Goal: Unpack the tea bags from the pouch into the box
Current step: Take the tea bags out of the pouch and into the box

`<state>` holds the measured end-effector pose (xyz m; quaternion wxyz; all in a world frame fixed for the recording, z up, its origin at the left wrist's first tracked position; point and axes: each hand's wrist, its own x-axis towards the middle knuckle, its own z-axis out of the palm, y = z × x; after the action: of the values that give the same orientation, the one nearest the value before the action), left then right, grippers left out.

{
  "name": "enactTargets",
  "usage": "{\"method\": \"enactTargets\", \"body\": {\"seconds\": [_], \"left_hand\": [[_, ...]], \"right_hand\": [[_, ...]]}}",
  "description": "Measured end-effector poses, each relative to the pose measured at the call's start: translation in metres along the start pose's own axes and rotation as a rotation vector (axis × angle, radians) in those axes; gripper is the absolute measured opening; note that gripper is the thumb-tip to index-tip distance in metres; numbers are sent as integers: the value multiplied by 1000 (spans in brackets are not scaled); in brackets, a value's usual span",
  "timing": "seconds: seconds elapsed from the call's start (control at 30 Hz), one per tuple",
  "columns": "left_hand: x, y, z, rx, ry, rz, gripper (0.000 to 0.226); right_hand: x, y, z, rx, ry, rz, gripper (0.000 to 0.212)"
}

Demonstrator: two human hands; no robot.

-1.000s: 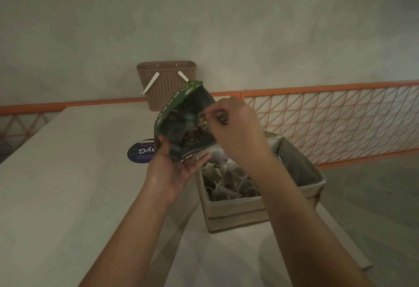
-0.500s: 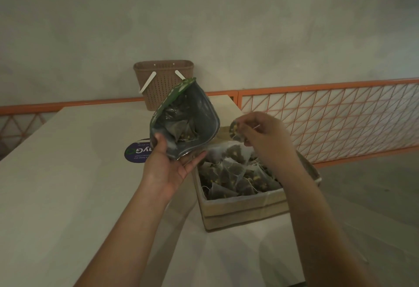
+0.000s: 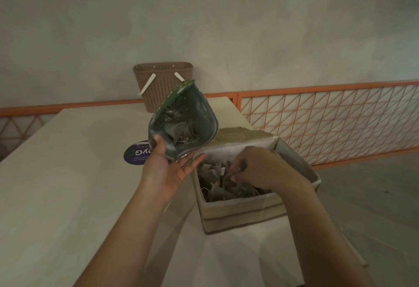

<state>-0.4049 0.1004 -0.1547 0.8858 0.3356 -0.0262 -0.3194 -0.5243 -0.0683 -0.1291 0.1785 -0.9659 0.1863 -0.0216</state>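
So the left hand (image 3: 165,168) has the green foil pouch (image 3: 182,125) propped up off the pale beige surface (image 3: 68,173), thumb on the near lip and fingers curled under the bottom, mouth gaping toward the camera. You can see a few pyramid tea bags (image 3: 179,131) down inside the silvery lining.

The right hand (image 3: 260,168) is down in the tan cardboard box (image 3: 240,214), fingers bent among the pile of loose mesh tea bags (image 3: 217,184) in there. Can't honestly tell if it's pinching one or just resting on them, too dark and blurry.

The box sits at about 4 o'clock from the pouch, right up against the surface's right edge, so basically no slack on that side. Past that edge there's an orange wire-mesh railing (image 3: 328,116) running off toward 2 o'clock. Loads of open surface off to 9 o'clock and down at 7 o'clock.

A round purple sticker (image 3: 135,154) on the surface peeks out just behind the left hand at its 10 o'clock; it reads upside down, and I can only make out something like "yG", with smaller print too tiny to read. At 12 o'clock a brown perforated plastic basket with white handles (image 3: 163,82) stands at the far edge against the grey wall (image 3: 204,25).
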Motion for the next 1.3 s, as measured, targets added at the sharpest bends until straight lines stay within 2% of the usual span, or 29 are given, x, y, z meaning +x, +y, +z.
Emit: {"method": "enactTargets", "body": {"seconds": [0.07, 0.2, 0.27, 0.37, 0.53, 0.6, 0.7, 0.77, 0.93, 1.17, 1.23, 1.3], "left_hand": [[0, 0, 0, -1, 5, -4, 54], [-1, 1, 1, 13, -5, 0, 54], [-2, 1, 3, 16, -7, 1, 52], [-6, 1, 6, 21, 3, 2, 43], [-8, 0, 8, 12, 33, 27, 37], [-6, -1, 6, 11, 50, 35, 39], [-5, -1, 3, 18, 61, 29, 42], [-4, -1, 2, 19, 48, 15, 44], [-2, 2, 2, 39, 15, 0, 47], [0, 0, 2, 11, -27, -19, 55], [1, 0, 1, 11, -22, -20, 55], [2, 0, 1, 17, -16, -20, 55]], "right_hand": [[0, -9, -5, 39, 125, -40, 14], [-5, -45, -16, 341, 539, -218, 9], [-5, -66, -17, 378, 537, -308, 14], [13, -94, -10, 238, 441, -404, 24], [62, -115, 11, -32, 256, -298, 43], [71, -116, 15, -59, 198, -264, 41], [68, -113, 15, 22, 177, -282, 23], [58, -109, 12, 119, 226, -328, 17], [27, -89, -1, 391, 512, -427, 15], [-7, -56, -9, 869, 839, -348, 19], [-10, -45, -6, 895, 875, -286, 16], [-9, -32, -2, 804, 840, -192, 12]]}}
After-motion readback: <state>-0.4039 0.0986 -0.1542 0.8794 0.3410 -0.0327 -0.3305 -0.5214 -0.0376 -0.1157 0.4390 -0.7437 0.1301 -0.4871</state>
